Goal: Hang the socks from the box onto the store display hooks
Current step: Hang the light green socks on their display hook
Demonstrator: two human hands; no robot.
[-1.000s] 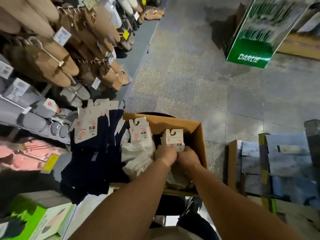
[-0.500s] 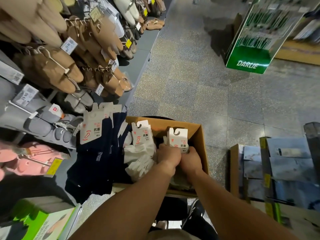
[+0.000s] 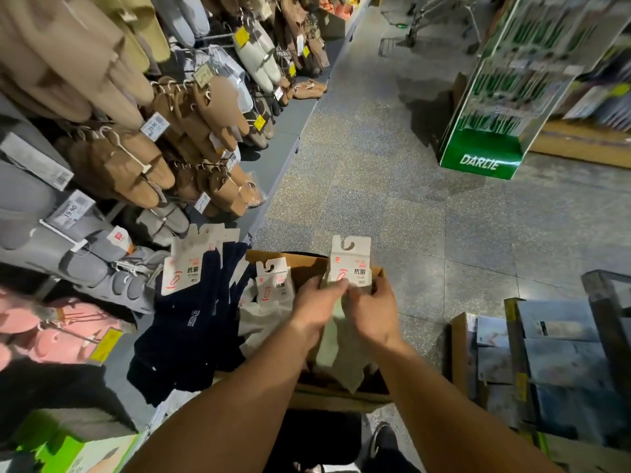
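Socks, pale and limp on a stiff white card, hang above the cardboard box. Left hand and right hand both have a pinching grip just under the card. Best to hold the card flat and aim its hook notch squarely at a display hook beside the navy socks.

pale sock pack: upright white header card, lifted over box
cardboard box: open, socks inside
navy socks: hanging on display

My arms hide most of the box, and I can't see the hooks behind the navy socks left of it. The card's small print is unreadable.
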